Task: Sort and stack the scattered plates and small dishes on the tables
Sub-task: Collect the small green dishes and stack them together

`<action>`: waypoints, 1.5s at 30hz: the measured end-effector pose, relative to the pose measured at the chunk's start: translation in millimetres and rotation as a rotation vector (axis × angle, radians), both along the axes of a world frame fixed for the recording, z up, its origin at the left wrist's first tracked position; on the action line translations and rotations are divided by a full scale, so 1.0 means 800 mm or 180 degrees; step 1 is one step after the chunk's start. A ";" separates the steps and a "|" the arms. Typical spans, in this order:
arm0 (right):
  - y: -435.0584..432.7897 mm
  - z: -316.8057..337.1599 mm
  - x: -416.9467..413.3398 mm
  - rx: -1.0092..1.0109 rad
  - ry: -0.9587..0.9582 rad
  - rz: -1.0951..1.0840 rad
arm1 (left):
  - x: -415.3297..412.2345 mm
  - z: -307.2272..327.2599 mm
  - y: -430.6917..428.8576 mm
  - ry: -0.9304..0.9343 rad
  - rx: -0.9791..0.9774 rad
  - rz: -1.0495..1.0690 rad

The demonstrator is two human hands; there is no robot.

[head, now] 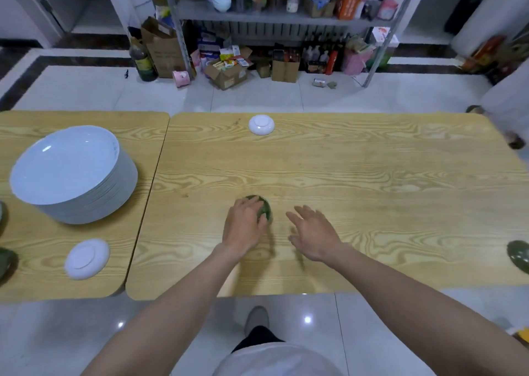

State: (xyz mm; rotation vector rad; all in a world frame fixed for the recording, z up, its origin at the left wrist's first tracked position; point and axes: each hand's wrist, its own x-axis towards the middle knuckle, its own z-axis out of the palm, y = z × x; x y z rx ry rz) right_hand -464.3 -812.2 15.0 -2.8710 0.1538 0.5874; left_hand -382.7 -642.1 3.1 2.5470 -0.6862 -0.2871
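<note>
My left hand (244, 224) lies over a small green dish (264, 209) at the middle of the right wooden table (372, 175), its fingers curled round the dish. My right hand (313, 234) hovers just to the right of it, fingers spread and holding nothing. A tall stack of white plates (77, 172) stands on the left table (34, 269). A small white dish (86, 259) lies upside down near that table's front edge. Another upturned white dish (261, 124) sits at the far edge of the right table. A green dish (518, 255) lies at the right edge.
Dark green dishes (4, 258) peek in at the far left edge. A narrow gap (148, 192) separates the two tables. Behind them stands a metal shelf (272, 18) with boxes and bottles on the tiled floor. My shoe (257, 320) is below the table's front edge.
</note>
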 end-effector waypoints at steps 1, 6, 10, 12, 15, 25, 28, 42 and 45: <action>-0.011 0.007 -0.012 -0.0244 0.0039 0.0103 | -0.008 0.005 -0.012 -0.0100 0.0204 -0.0225; -0.085 0.041 -0.091 -0.0935 0.0113 -0.0165 | -0.065 0.026 -0.094 -0.0376 0.0863 -0.0994; -0.155 0.074 -0.169 -0.1207 -0.0103 -0.0512 | -0.128 0.051 -0.174 -0.0618 0.0762 -0.1296; -0.185 0.088 -0.207 -0.1305 -0.0234 -0.0693 | -0.160 0.065 -0.212 -0.0768 0.0684 -0.1426; -0.220 0.107 -0.264 -0.1346 -0.0356 -0.1005 | -0.208 0.083 -0.264 -0.0932 0.0656 -0.1666; -0.294 0.112 -0.410 -0.1419 -0.0523 -0.1712 | -0.337 0.104 -0.385 -0.1229 0.0624 -0.2054; -0.316 0.109 -0.432 -0.1415 -0.0628 -0.1856 | -0.353 0.104 -0.407 -0.1282 0.0677 -0.2184; -0.453 0.079 -0.424 -0.1378 -0.0462 -0.2337 | -0.318 0.068 -0.563 -0.1310 0.0680 -0.2677; -0.476 0.071 -0.421 -0.1344 -0.0461 -0.2410 | -0.312 0.057 -0.589 -0.1288 0.0667 -0.2754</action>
